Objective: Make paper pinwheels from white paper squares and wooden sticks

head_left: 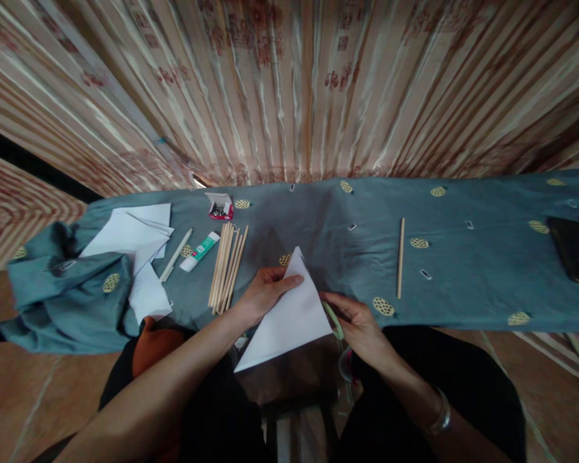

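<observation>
My left hand (270,289) pinches a folded white sheet of paper (289,325), its thumb lying on the front face. The sheet looks triangular, with one point up and another reaching down to the left over my lap. At its right edge my right hand (357,325) is closed around the light green loop handle of what look like scissors (336,321). Their blades are hidden behind the paper, so I cannot tell whether they touch it. Close to my left forearm lies a bunch of wooden sticks (228,270).
On the blue-green tablecloth (318,212) are a glue stick (200,251), a white pen-like stick (177,254), a small red-and-white box of metal pieces (220,207) and white papers (125,238). One wooden stick (400,257) and a dark flat object (574,247) lie rightward. A curtain (309,90) hangs behind.
</observation>
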The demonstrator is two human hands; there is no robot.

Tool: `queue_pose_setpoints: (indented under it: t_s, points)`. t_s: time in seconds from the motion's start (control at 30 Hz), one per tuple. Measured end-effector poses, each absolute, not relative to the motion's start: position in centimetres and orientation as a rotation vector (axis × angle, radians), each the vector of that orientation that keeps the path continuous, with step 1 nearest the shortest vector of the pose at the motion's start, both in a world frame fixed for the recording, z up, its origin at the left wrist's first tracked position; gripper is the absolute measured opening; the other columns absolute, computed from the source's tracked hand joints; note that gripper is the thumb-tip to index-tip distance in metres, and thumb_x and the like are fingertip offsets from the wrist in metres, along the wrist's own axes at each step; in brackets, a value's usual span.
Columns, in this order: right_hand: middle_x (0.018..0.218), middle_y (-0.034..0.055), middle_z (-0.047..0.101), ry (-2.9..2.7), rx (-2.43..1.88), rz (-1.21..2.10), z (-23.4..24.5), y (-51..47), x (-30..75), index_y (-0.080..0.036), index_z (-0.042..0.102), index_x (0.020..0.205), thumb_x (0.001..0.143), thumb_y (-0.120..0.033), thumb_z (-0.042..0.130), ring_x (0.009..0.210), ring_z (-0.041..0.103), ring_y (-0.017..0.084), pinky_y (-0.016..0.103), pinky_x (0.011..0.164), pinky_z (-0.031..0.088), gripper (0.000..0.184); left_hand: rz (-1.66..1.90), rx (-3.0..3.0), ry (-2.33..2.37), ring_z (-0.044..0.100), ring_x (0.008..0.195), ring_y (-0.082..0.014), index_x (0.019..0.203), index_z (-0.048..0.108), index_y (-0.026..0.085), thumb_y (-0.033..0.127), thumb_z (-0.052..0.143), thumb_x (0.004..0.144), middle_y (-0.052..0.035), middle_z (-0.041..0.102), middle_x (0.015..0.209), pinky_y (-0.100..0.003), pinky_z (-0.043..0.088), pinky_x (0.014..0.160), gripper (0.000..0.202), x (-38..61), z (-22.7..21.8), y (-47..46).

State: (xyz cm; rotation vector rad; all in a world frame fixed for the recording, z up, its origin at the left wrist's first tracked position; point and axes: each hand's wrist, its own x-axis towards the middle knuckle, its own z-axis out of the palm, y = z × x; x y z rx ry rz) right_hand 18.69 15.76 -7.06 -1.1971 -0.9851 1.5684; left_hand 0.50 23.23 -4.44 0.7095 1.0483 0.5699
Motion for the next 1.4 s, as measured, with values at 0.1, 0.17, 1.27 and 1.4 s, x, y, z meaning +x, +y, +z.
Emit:
queue_pose_setpoints:
  t_s: [0.1,0.17,1.27,1.4]
  points:
    - [0.097,0.0044,0.078,-0.993,-1.196,1.577,-7.2,15.7,18.7,-0.026,0.078,0.102,0.071,-0.050,0.080,0.084,0.072,0.021,0.034,0.080,0.058,0.040,0.532,0.706,1.024,0.060,0.048,-0.0121,0.074,0.073,0.014,0.044,0.088,0.055,-0.0033,0.070,0.062,-0.022,0.043,0.047,0.038,0.6,-4.5,22.9]
    - [0.097,0.0045,0.078,-0.994,-1.203,1.560,-7.4,15.6,18.7,-0.026,0.078,0.102,0.071,-0.052,0.078,0.085,0.071,0.022,0.034,0.080,0.058,0.041,0.526,0.704,1.015,0.060,0.048,-0.0119,0.073,0.073,0.014,0.045,0.088,0.055,-0.0032,0.070,0.062,-0.022,0.044,0.047,0.039,0.7,-4.5,22.8]
    - [0.077,0.0060,0.075,-1.069,-1.440,1.271,-7.3,16.8,19.7,-0.019,0.075,0.096,0.075,-0.063,0.068,0.069,0.070,0.022,0.032,0.063,0.056,0.050,0.511,0.644,0.986,0.062,0.051,-0.0129,0.077,0.074,0.013,0.041,0.088,0.059,-0.0043,0.072,0.065,-0.023,0.046,0.051,0.036,1.4,-5.2,22.6]
    - [0.081,0.0095,0.075,-1.375,-1.912,0.615,-6.6,19.2,23.1,-0.015,0.065,0.118,0.082,-0.049,0.065,0.074,0.072,0.027,0.036,0.067,0.055,0.051,0.637,0.573,0.981,0.063,0.054,-0.0134,0.078,0.073,0.012,0.032,0.086,0.065,-0.0059,0.073,0.067,-0.023,0.048,0.054,0.028,1.3,-5.2,23.1]
